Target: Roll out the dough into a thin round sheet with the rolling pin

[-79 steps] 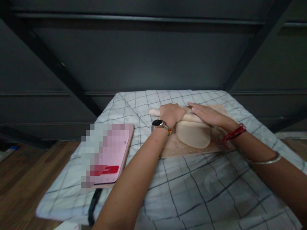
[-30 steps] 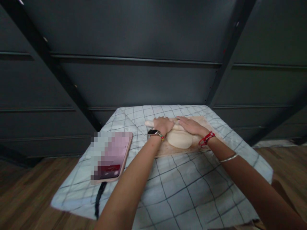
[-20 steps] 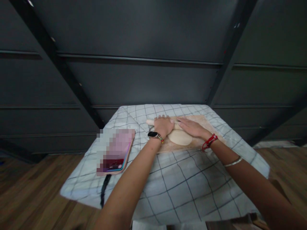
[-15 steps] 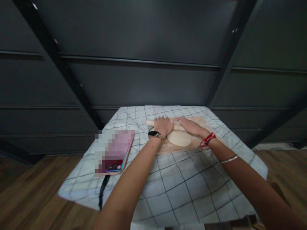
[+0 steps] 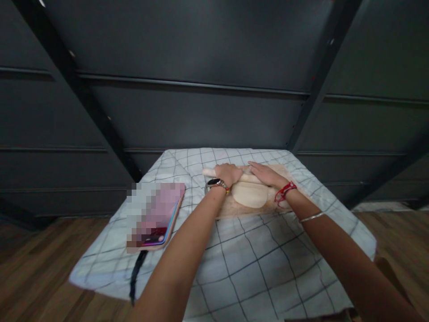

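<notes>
A pale rolling pin (image 5: 209, 172) lies crosswise on a peach-coloured rolling mat (image 5: 236, 212). Over its left part, my left hand (image 5: 229, 173) is curled, with the fingertips hidden on the far side. My right hand (image 5: 264, 173) rests flat on the pin's right part, fingers straight and together, pointing to the far left. Just on the near side of the pin lies a flat, rounded sheet of dough (image 5: 250, 195), its far edge meeting the pin. A round metallic rim (image 5: 206, 188) shows partly beside my left wrist.
A phone in a pink case (image 5: 169, 214) lies to the left, partly blurred out. Beneath everything is a white checked cloth (image 5: 248, 250) with a black strap (image 5: 136, 277) at its front left. A dark panelled wall (image 5: 201, 116) stands behind, and wooden flooring (image 5: 40, 259) surrounds it.
Both hands stay on the rolling pin with little movement. My left fingers look more bent over it than before. The view has shifted slightly.
</notes>
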A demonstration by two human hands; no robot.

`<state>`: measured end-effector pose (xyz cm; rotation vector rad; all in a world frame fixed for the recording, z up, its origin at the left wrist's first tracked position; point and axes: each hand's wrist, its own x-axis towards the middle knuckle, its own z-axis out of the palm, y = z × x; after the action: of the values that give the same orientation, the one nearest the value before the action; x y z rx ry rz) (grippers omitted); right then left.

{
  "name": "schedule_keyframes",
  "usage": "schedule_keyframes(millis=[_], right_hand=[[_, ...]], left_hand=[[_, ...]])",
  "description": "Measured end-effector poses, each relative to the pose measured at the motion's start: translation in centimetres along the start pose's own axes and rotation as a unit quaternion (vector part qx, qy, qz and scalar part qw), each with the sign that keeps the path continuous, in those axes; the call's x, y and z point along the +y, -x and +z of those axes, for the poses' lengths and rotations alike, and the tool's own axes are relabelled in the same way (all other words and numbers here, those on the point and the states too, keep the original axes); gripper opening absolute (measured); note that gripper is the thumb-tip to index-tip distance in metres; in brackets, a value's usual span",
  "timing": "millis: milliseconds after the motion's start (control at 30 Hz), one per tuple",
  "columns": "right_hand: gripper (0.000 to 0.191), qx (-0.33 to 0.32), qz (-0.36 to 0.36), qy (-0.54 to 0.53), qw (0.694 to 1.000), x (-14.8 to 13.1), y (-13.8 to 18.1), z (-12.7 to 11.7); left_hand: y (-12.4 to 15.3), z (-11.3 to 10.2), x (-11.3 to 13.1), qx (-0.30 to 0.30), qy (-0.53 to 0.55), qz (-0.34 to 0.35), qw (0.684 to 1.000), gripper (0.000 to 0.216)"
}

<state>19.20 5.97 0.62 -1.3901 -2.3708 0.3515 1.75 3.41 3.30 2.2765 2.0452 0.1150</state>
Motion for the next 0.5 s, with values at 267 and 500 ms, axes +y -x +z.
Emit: schedule_keyframes(millis=[267, 500], right_hand=[[0.047, -0.008, 0.008, 0.017, 1.0, -0.8, 0.2, -0.4], [0.045, -0.028, -0.01, 0.025, 0.999, -1.2, 0.7, -0.2]], left_hand=[[-0.1, 0.1, -0.1, -0.002, -0.009, 0.008, 1.0, 0.05], [1.1, -0.3, -0.1, 0.008, -0.026, 0.027, 0.999, 0.051]])
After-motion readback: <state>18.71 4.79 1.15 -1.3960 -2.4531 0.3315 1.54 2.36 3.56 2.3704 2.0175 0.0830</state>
